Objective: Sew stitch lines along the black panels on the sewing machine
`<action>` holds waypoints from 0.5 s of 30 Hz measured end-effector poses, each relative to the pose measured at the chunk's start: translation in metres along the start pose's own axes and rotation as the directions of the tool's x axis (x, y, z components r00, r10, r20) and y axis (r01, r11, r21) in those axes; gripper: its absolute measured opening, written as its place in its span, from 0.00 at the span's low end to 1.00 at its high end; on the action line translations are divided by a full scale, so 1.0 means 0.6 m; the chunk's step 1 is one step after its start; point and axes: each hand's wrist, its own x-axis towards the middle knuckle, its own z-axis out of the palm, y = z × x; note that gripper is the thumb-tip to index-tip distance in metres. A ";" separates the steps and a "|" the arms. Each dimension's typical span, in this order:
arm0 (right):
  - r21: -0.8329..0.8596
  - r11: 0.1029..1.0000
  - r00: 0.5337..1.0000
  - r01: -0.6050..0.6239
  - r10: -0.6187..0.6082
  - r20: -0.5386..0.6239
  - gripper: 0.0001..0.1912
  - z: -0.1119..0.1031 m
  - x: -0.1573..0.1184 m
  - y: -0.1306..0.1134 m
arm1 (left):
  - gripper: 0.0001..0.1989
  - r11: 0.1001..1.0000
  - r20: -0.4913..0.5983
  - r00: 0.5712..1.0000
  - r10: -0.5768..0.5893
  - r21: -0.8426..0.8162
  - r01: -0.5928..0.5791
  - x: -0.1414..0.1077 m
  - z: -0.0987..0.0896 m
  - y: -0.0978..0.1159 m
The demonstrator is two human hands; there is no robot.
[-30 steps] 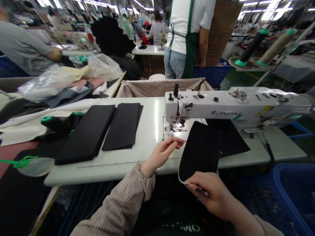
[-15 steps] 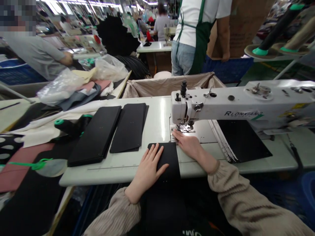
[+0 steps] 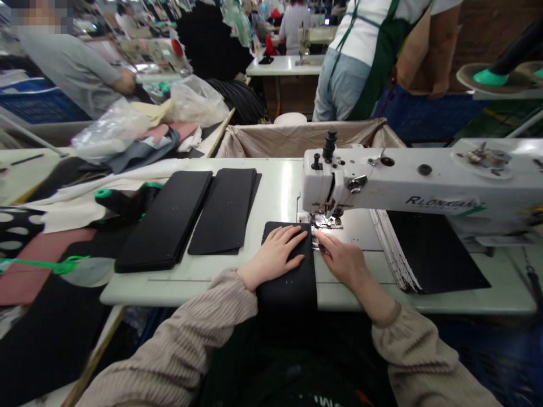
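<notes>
**Sewing, seen from close behind**

The left hand [image 3: 274, 255] lies flat on a black fabric panel [image 3: 289, 294], its fingers together and not gripping. The right hand [image 3: 343, 261] sits at the panel's right edge, fingers close together, their tips just beside the presser foot [image 3: 326, 223] (whether they pinch the edge, I cannot tell). The panel lies under the foot of a white industrial sewing machine [image 3: 382, 181] and hangs over the front of the white table [image 3: 271, 189]. Two stacks of black panels [image 3: 165, 220] [image 3: 224, 212] are on the table at left, and a further black stack [image 3: 432, 254] lies at right. Behind the table is a bin with beige cloth lining [image 3: 297, 138], and its inside is hard to see. Clear plastic bags [image 3: 112, 130] rest on fabric pieces at left. A co-worker in a green apron [image 3: 365, 56] stands beyond.
</notes>
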 end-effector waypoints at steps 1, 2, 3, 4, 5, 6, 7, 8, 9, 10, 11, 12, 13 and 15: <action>-0.011 1.000 1.000 0.003 -0.003 0.002 0.25 0.000 0.001 -0.001 | 0.30 1.000 -0.003 1.000 -0.001 0.001 0.001 0.005 0.002 0.001; -0.022 1.000 1.000 0.008 -0.008 0.005 0.25 0.000 0.001 -0.001 | 0.30 1.000 -0.003 1.000 0.001 -0.002 -0.001 0.010 0.004 0.001; -0.031 0.999 1.000 0.014 -0.014 0.011 0.25 -0.001 0.001 -0.001 | 0.30 1.000 -0.002 1.000 0.005 -0.007 -0.005 0.013 0.006 0.002; -0.038 0.999 1.000 0.020 -0.019 0.018 0.25 -0.001 0.002 -0.001 | 0.30 1.000 0.000 1.000 0.009 -0.013 -0.009 0.015 0.008 0.003; -0.045 0.999 0.999 0.022 -0.021 0.024 0.25 -0.001 0.002 -0.001 | 0.30 1.000 0.002 1.000 0.012 -0.017 -0.012 0.017 0.010 0.003; -0.050 0.998 0.999 0.022 -0.021 0.029 0.25 -0.001 0.002 0.000 | 0.30 1.000 0.003 1.000 0.014 -0.021 -0.014 0.018 0.012 0.004; -0.054 0.998 0.999 0.021 -0.020 0.033 0.26 -0.001 0.003 0.000 | 0.30 1.000 0.004 1.000 0.013 -0.025 -0.013 0.019 0.013 0.004; -0.056 0.998 0.999 0.022 -0.020 0.036 0.26 -0.002 0.004 0.000 | 0.30 1.000 0.004 1.000 0.011 -0.028 -0.011 0.020 0.014 0.004; -0.056 0.998 0.999 0.024 -0.021 0.038 0.26 -0.002 0.004 0.000 | 0.30 0.999 0.005 1.000 0.010 -0.033 -0.010 0.021 0.014 0.003; -0.054 0.998 0.999 0.026 -0.024 0.040 0.26 -0.002 0.005 0.000 | 0.30 0.999 0.005 1.000 0.011 -0.037 -0.011 0.021 0.014 0.003; -0.051 0.998 0.999 0.029 -0.027 0.041 0.27 -0.002 0.006 0.001 | 0.31 0.999 0.007 1.000 0.014 -0.042 -0.014 0.022 0.013 0.002; -0.048 0.998 0.999 0.031 -0.029 0.042 0.27 -0.002 0.006 0.001 | 0.31 0.999 0.010 1.000 0.017 -0.046 -0.017 0.022 0.013 0.000; -0.046 0.998 0.999 0.032 -0.030 0.042 0.27 -0.002 0.006 0.001 | 0.31 0.999 0.012 1.000 0.020 -0.049 -0.019 0.022 0.012 -0.001; -0.044 0.999 0.999 0.031 -0.030 0.043 0.27 -0.001 0.005 0.002 | 0.31 0.998 0.015 1.000 0.024 -0.053 -0.023 0.023 0.011 -0.002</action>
